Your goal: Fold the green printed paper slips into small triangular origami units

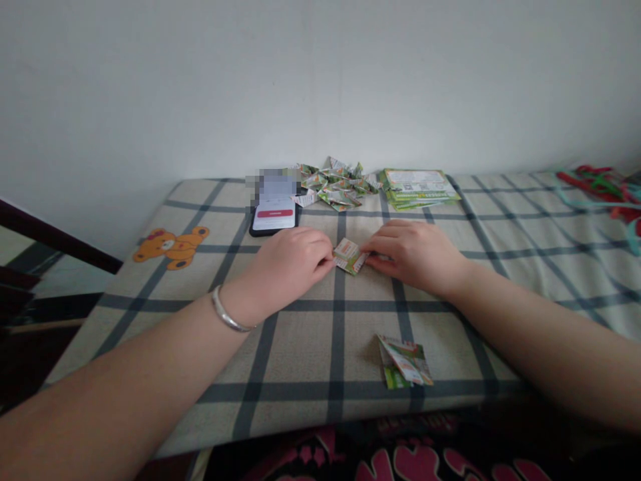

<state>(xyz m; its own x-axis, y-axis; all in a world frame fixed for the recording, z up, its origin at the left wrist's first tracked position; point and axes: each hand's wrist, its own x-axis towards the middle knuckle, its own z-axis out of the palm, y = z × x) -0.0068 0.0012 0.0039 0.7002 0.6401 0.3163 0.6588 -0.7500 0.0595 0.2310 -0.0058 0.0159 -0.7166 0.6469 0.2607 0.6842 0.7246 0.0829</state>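
Observation:
A small folded piece of printed paper [350, 256] lies at the middle of the checked tablecloth, white, green and orange. My left hand [295, 262], with a silver bangle on its wrist, pinches the paper's left corner. From the other side, my right hand [408, 254] has its fingertips closed on the right edge. Closer to me, another partly folded paper [404, 362] rests near the table's front edge, one flap standing up. Behind my hands is a heap of folded paper pieces [340, 186] with the same print.
A stack of flat printed leaflets [419, 187] lies right of the heap. Left of it is a phone [274, 207] with its screen lit. A bear figure [173, 247] shows on the tablecloth [295, 347]. Red and teal items [601, 190] lie far right; a wall [320, 80] stands behind.

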